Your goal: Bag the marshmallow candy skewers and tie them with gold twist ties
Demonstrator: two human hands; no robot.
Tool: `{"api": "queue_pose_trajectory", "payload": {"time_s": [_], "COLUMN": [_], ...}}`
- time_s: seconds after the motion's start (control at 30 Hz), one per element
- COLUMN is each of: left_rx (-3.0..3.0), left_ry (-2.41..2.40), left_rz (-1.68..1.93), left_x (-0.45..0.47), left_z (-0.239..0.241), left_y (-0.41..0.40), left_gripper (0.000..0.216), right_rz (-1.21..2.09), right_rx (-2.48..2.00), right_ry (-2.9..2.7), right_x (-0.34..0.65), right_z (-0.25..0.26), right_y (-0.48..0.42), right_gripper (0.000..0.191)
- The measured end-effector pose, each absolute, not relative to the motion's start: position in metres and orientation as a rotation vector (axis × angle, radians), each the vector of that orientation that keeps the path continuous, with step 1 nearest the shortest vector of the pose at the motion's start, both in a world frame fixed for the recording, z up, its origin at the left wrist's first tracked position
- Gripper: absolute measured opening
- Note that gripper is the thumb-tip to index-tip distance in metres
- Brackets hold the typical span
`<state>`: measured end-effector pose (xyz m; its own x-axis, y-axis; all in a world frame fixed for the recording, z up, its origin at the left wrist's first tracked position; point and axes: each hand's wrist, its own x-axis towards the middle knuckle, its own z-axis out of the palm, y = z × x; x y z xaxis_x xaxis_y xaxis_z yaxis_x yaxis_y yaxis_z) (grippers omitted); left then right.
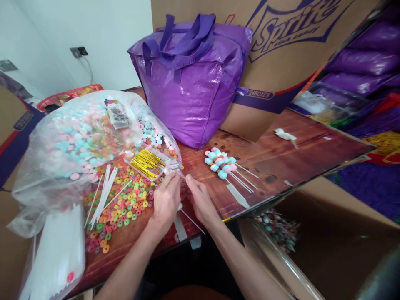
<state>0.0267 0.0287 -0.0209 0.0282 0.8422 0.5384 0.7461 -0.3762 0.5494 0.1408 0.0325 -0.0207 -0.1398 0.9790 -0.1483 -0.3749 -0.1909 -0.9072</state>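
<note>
My left hand (166,199) and my right hand (200,199) meet at the middle of the wooden table (281,158), fingers pinched together over a thin white stick (192,221) that pokes out below them toward me. What the fingers hold at the top is hidden. Just left of my left hand lies a spread of colourful ring candies (125,204) with loose white sticks (103,193) and a clear packet of gold twist ties (146,161). To the right lie finished candy skewers (220,162) of pink, blue and white pieces.
A big clear bag of pastel candies (78,141) fills the left. A purple tote bag (190,79) stands at the back before a cardboard box (281,50). A pack of white sticks (59,254) lies front left. An open carton (328,246) sits below the table's right edge.
</note>
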Motion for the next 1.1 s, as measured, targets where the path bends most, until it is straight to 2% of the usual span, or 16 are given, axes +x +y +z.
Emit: {"api": "queue_pose_trajectory", "payload": {"time_s": [0.13,0.23,0.33,0.4,0.57,0.67,0.77,0.87,0.97,1.1], "left_rx": [1.947,1.413,0.851,0.623,0.424,0.424,0.489,0.927,1.568,1.871], "left_ry": [1.56,1.545,1.343,1.133,1.088,1.202,1.329,1.533,1.607,1.627], "left_rz": [1.423,1.573,1.464,1.399,1.671,1.716,1.755,1.683,1.407,1.08], "left_x": [0.029,0.021,0.013,0.01,-0.001,-0.013,-0.028,-0.039,-0.043,-0.043], "left_z": [-0.015,-0.008,-0.001,0.002,-0.002,-0.013,-0.019,-0.011,0.0,-0.004], "left_y": [0.002,-0.008,-0.011,-0.011,-0.013,-0.019,-0.024,-0.018,0.001,0.031], "left_gripper": [0.024,0.016,0.034,0.039,0.026,0.025,0.024,0.016,0.012,0.013], "right_rz": [1.594,1.533,1.481,1.467,1.3,0.852,0.475,0.433,0.481,0.491], "right_rx": [-0.879,-0.958,-0.982,-0.975,-1.108,-1.425,-1.691,-1.739,-1.754,-1.778], "right_ry": [-0.681,-0.614,-0.838,-1.077,-1.527,-1.794,-2.047,-2.22,-2.253,-2.275], "right_x": [0.128,0.126,0.127,0.126,0.129,0.132,0.129,0.12,0.113,0.111], "right_z": [-0.016,-0.016,-0.013,-0.009,-0.014,-0.024,-0.029,-0.029,-0.024,-0.017], "right_y": [0.035,0.033,0.026,0.021,0.022,0.035,0.05,0.066,0.081,0.101], "right_gripper": [0.025,0.022,0.017,0.018,0.033,0.02,0.041,0.038,0.036,0.04]}}
